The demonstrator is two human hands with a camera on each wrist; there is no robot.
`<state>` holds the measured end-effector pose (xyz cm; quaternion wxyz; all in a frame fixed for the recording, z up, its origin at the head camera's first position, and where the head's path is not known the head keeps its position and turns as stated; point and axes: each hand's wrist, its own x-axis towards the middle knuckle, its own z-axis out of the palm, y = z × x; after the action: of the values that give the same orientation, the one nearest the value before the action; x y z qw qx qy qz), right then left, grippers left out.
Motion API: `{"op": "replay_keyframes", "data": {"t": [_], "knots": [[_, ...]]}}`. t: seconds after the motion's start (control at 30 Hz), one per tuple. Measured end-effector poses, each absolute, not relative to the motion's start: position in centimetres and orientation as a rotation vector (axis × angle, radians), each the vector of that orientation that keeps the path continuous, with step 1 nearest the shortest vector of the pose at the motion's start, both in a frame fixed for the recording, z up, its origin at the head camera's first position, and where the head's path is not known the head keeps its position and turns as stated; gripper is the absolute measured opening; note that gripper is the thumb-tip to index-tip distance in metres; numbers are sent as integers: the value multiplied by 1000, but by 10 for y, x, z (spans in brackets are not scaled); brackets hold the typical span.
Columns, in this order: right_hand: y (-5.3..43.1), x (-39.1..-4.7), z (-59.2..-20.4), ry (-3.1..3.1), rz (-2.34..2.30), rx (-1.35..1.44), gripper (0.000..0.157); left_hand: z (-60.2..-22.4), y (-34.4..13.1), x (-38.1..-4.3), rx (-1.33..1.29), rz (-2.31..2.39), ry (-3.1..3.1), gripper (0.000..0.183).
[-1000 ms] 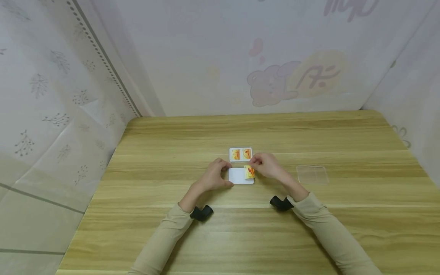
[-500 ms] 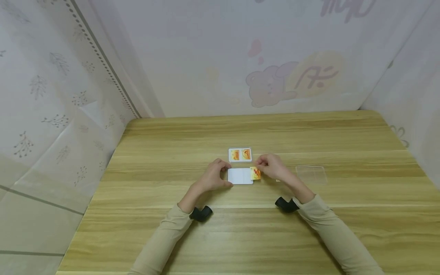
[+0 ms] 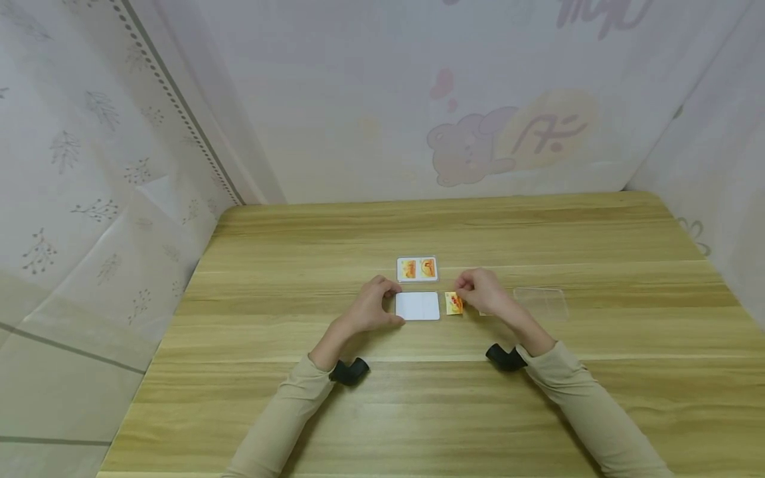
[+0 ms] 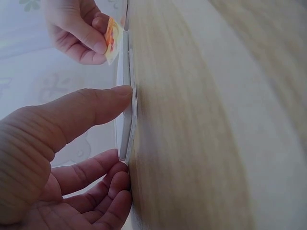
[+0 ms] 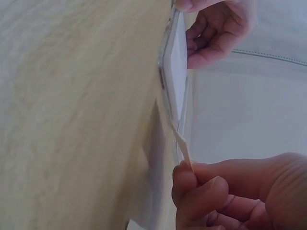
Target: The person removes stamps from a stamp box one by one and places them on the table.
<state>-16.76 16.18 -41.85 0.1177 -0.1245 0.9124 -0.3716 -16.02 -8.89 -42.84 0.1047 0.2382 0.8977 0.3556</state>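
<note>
A stack of white rounded cards lies on the table, apparently in a shallow clear case. My left hand grips its left end, thumb on the near edge and fingers at the far one. Just right of the stack, my right hand pinches a small yellow-and-orange picture piece between thumb and forefinger. In the right wrist view this thin picture piece shows almost edge-on, slightly bent. Beyond the stack lies a white card with two orange pictures on it.
A clear plastic lid lies to the right of my right hand. Partly under that hand is a small pale scrap. The wooden table runs back to a patterned curtain.
My right hand has drawn the picture piece rightward, from over the white stack to beside it, uncovering the stack's right end. The left hand stays in place.
</note>
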Motion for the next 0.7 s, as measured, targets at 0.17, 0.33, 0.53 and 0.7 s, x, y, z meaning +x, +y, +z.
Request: {"op": "replay_keyframes", "data": {"t": [0.17,0.33,0.53,0.7], "knots": [[162,-168,-419,2690,-1054,-344,7,-428,-90,-160,708,1051,2642,50],[160,-169,-421,2724,-1014,-374,6,-429,-90,-160,716,1045,2649,50],[158,-167,-421,2755,-976,-391,8,-429,-90,-161,712,1031,2660,50],[156,-167,-420,2801,-908,-395,9,-429,-90,-161,721,1040,2660,50]]}}
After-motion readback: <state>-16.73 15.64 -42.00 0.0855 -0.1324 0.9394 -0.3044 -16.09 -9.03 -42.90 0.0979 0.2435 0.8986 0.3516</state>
